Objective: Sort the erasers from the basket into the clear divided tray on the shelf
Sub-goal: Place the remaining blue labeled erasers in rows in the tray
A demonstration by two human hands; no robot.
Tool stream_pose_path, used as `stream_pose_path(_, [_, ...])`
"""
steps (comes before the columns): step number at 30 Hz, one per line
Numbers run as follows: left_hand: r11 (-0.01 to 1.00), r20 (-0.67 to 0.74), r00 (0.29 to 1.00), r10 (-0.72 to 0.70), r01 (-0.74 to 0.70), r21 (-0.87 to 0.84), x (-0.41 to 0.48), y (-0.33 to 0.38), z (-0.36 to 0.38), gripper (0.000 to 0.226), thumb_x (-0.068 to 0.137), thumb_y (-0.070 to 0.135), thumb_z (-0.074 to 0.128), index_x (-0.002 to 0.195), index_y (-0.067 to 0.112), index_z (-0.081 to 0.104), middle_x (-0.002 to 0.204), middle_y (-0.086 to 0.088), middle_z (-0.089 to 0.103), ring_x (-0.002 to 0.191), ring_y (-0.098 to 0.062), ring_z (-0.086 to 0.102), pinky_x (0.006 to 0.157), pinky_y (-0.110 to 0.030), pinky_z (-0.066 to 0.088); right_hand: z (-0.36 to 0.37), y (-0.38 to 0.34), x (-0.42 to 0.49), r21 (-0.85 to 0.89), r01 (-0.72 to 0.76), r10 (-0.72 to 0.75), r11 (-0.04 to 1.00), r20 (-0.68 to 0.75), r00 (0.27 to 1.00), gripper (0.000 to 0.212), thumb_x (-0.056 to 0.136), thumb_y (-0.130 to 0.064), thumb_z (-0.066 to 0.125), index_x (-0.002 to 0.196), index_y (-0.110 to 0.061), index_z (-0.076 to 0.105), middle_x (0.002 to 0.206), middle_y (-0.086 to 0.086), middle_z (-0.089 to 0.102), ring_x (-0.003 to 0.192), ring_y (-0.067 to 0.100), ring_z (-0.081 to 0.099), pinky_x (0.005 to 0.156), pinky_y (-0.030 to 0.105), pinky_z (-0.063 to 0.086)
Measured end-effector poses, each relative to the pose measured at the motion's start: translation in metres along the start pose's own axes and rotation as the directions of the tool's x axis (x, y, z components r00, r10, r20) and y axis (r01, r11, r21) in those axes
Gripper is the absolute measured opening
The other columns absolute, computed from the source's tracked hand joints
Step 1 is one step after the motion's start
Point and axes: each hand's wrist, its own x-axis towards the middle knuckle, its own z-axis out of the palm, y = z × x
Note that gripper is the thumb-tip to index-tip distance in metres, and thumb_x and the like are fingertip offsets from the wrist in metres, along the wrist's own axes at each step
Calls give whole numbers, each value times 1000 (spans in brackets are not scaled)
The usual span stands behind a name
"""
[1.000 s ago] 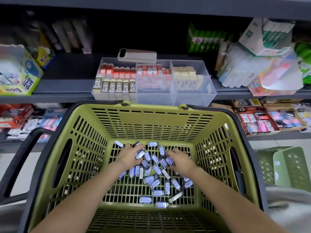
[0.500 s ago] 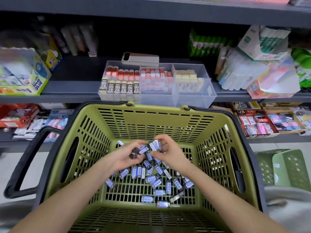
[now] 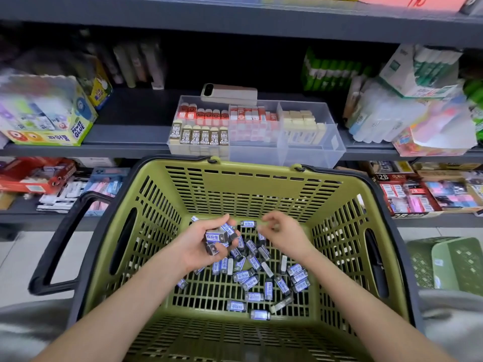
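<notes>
Step in hand: gathering; judging by the pile left on the floor of the basket [image 3: 248, 189], the sorting of this blue-labelled kind has barely begun.
Left hand [image 3: 201, 246]: over the basket's floor, left of middle, palm up, fingers curled round a clutch of erasers [image 3: 217, 236].
Right hand [image 3: 283, 235]: over the basket's floor, right of the left hand and apart from it, fingers curled and blurred; whether it pinches anything I cannot tell.
Loose erasers [image 3: 251, 280]: scattered on the basket's floor, mostly below and between the two hands.
Clear divided tray [image 3: 311, 155]: on the shelf [image 3: 125, 145] just beyond the basket's far rim; all three compartments hold rows of other erasers, with bare room showing toward the front of the middle and right ones.
Next move: probably top up the handful, then lift it over the basket's far rim to a compartment with room.
Calls for: a firm cupped grip, since the handful looks loosely stacked and could spill back into the basket.
</notes>
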Motion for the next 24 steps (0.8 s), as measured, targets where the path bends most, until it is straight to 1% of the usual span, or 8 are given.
stream_pose_path(3, [998,-14,999,48,-47,45,1,5,-1,15,73,17,67,77,3,65,72,-13,63,56,-21,58,32,-17,37,24,45,0,-438,-92,197,894,201,960,67,81,-47,66,134,-15,40,127,8,52,103,21,59,84,31,51])
stream_pose_path(5, [993,-29,995,91,-89,77,2,10,-1,16,74,17,67,77,3,61,68,-11,62,53,-19,56,33,-17,37,44,59,0,-574,-11,177,819,233,956,82,76,-58,65,139,-18,31,130,9,47,109,25,55,86,36,50])
stream_pose_path(7, [991,-64,991,118,-113,78,3,14,-1,19,72,20,70,71,3,61,67,-11,62,53,-19,56,35,-18,39,57,64,3,-639,63,113,766,231,966,89,74,-64,64,142,-21,25,128,10,44,101,26,56,74,35,50])
stream_pose_path(10, [992,-77,990,118,-114,57,4,17,-4,25,69,28,72,61,5,65,67,-11,62,57,-21,59,38,-21,45,66,63,8,-634,100,66,767,233,970,79,76,-63,61,136,-21,30,123,10,44,87,26,59,64,34,50])
stream_pose_path(15, [994,-75,992,105,-103,38,7,15,-5,26,67,31,76,60,8,67,69,-11,67,61,-24,68,48,-29,55,69,66,8,-496,75,48,865,230,972,63,85,-46,63,134,-17,37,125,10,45,99,29,58,81,36,50])
stream_pose_path(19, [995,-56,994,94,-93,32,9,13,-5,25,67,27,77,67,7,62,67,-11,66,59,-22,66,43,-24,52,74,69,1,-557,134,11,820,248,969,53,89,-34,60,133,-12,40,124,13,46,98,29,58,81,35,51])
stream_pose_path(22, [976,-61,989,133,-120,181,11,11,-5,32,68,29,78,79,6,58,64,-8,66,56,-18,64,45,-22,51,74,69,-3,-515,73,38,854,202,979,54,87,-33,61,132,-11,43,123,11,49,96,23,58,76,23,50])
stream_pose_path(24, [939,-98,978,182,-143,311,14,9,-5,32,65,32,80,73,7,62,74,-6,68,55,-15,65,50,-22,52,66,65,-4,-410,6,75,912,182,980,57,84,-38,64,130,-11,47,121,7,52,91,16,57,67,13,44])
